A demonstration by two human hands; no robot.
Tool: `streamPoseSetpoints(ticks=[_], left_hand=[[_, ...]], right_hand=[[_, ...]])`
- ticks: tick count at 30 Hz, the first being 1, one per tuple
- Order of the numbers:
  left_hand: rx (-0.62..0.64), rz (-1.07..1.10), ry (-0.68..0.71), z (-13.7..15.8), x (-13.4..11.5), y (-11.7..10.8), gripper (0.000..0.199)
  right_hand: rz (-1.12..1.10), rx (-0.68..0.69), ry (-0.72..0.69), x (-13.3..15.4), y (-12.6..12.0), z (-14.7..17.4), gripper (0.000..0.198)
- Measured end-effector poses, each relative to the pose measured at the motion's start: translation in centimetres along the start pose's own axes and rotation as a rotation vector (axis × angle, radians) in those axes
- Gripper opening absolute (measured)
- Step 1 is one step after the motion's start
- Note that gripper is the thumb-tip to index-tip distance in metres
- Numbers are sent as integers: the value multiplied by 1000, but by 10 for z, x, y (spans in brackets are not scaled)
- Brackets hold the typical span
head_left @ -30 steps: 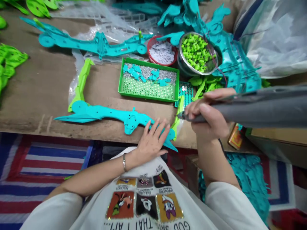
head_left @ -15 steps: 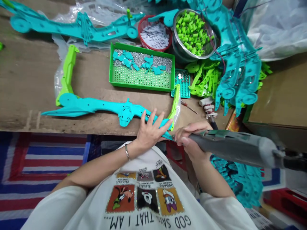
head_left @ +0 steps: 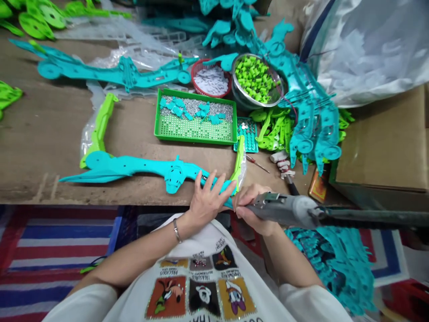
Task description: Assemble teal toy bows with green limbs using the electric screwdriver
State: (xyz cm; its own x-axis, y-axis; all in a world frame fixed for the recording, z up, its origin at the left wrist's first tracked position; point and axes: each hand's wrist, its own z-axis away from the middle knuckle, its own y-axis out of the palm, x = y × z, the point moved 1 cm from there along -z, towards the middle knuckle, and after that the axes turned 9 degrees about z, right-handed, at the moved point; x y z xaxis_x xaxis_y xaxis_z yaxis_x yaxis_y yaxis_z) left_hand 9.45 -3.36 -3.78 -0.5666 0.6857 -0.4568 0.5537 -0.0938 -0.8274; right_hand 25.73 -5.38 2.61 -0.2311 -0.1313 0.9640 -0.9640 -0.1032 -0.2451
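Note:
A turquoise plastic toy bow (head_left: 147,166) lies along the table's front edge, with a lime-green limb (head_left: 100,129) at its left end and another lime-green limb (head_left: 240,163) at its right. My left hand (head_left: 209,197) rests on the bow's right part, fingers spread over it, its thumb partly hidden. Close beside it, my right hand (head_left: 253,208) is wrapped round the front of a grey electric screwdriver (head_left: 284,209), which points left at the bow's right tip. The screwdriver's bit is hidden by my fingers.
Behind the bow stand a green tray (head_left: 197,138) of screws and small turquoise parts, a red basket (head_left: 193,80) of white pieces and a metal bowl (head_left: 236,87) of lime-green parts. A small screwdriver (head_left: 258,164) lies nearby. Turquoise bow parts (head_left: 301,116) and a cardboard box (head_left: 382,143) sit right.
The view has shifted, so the table's things appear lower. Both hands stay at the bow's right end, the left spread on it and the right round the electric screwdriver.

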Motion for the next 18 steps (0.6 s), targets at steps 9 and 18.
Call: streamPoseSetpoints(ticks=[9, 18], left_hand=[[-37, 32, 61, -4, 4, -9, 59], [19, -2, 45, -23, 11, -23, 70]], right_hand=[[-177, 26, -83, 33, -25, -25, 22], [-110, -142, -159, 28, -42, -48, 26]])
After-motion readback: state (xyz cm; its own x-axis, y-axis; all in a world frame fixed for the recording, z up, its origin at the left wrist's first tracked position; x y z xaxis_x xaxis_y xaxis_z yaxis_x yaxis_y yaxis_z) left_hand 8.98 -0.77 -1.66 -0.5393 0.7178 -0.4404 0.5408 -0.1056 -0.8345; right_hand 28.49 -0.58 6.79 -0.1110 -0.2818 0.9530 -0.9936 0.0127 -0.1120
